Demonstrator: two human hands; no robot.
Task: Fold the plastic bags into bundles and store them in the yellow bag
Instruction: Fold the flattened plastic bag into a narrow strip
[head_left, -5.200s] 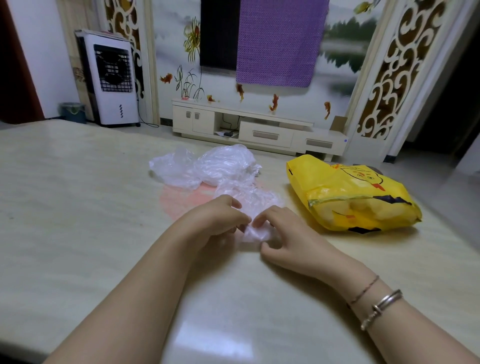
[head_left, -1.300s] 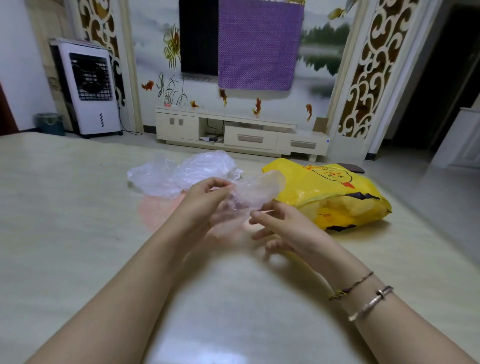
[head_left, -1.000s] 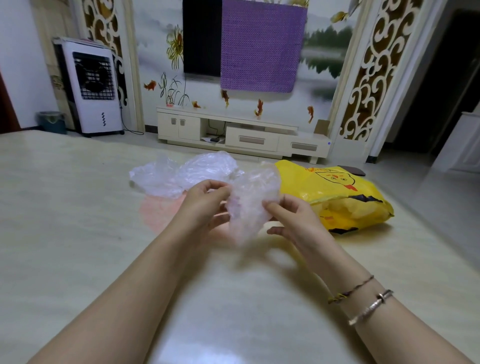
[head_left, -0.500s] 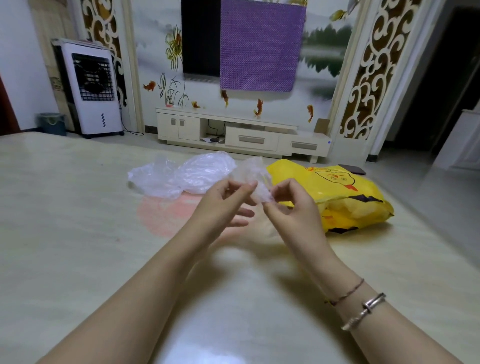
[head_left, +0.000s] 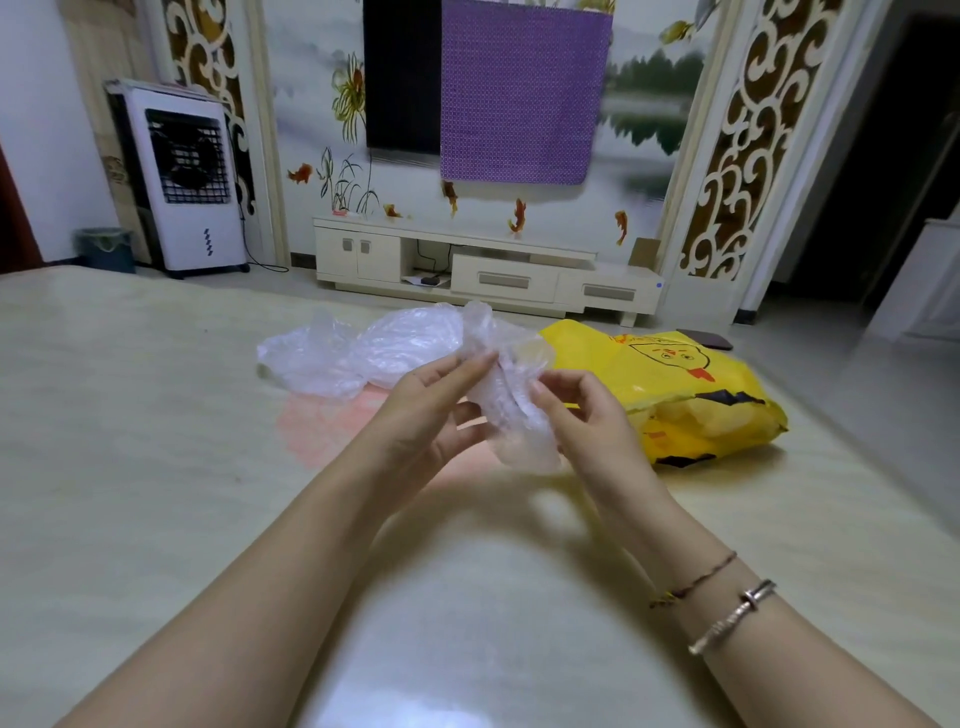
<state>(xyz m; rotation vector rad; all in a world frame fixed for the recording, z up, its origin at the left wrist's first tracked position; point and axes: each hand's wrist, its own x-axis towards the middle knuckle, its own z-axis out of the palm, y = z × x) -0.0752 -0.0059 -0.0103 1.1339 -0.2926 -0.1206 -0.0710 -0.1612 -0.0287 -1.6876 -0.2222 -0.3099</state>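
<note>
Both hands hold a crumpled clear plastic bag (head_left: 511, 400) above the table. My left hand (head_left: 431, 410) pinches its upper left side with thumb and fingers. My right hand (head_left: 582, 415) grips its right edge, and the bag's lower end hangs down between them. Two more clear plastic bags (head_left: 358, 353) lie loose on the table just behind my left hand. The yellow bag (head_left: 680, 389), printed with a cartoon face, lies on its side to the right, bulging, its opening facing my hands.
The pale marble-patterned table (head_left: 156, 441) carries a pink patch (head_left: 322, 426) under the loose bags. Past its far edge stand a white TV cabinet (head_left: 483, 270), a white air cooler (head_left: 182, 176) and a small bin (head_left: 106, 249).
The bag was pressed on the table 5 s ago, then lifted. In the last half second it hangs longer between my hands, and my right hand has shifted down to its right edge.
</note>
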